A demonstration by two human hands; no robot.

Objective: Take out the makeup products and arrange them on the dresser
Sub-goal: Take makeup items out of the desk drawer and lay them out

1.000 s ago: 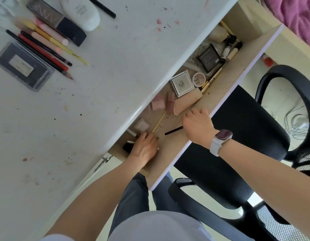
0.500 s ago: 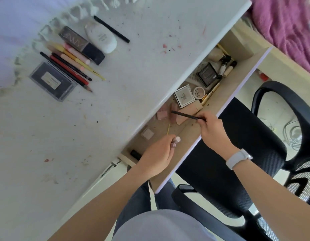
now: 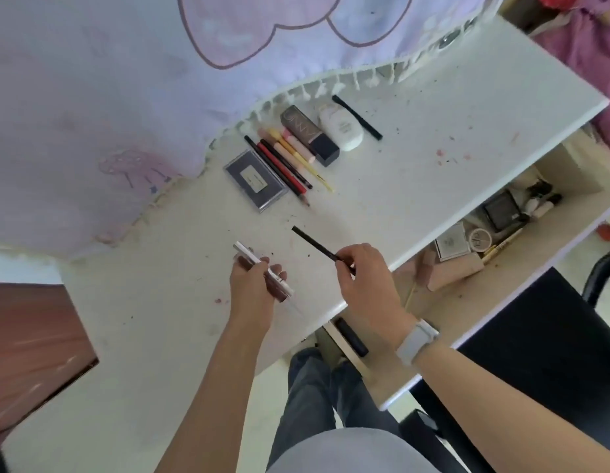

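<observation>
My left hand (image 3: 254, 285) grips a slim white makeup tube (image 3: 262, 269) together with a brownish one, held just above the white dresser top (image 3: 416, 172). My right hand (image 3: 365, 278) pinches a thin black pencil (image 3: 314, 244) that points up and left over the dresser. Arranged at the back of the dresser lie a grey palette (image 3: 254, 180), several pencils (image 3: 286, 162), a dark foundation bottle (image 3: 310, 134), a white tube (image 3: 341, 128) and a black liner (image 3: 356, 116). The open drawer (image 3: 522, 268) at the right holds more compacts and tubes.
A lilac cloth with fringe (image 3: 160, 97) covers the dresser's back left. A black office chair (image 3: 553, 336) stands by the drawer. A black tube (image 3: 351, 336) lies at the drawer's near end. A brown wooden surface (image 3: 30, 346) is at the left. Pink bedding (image 3: 597, 63) is at the top right.
Both hands lifted out of the drawer and moved left over the dresser top, the left carrying the tubes, the right the black pencil. The view swung up and left.
</observation>
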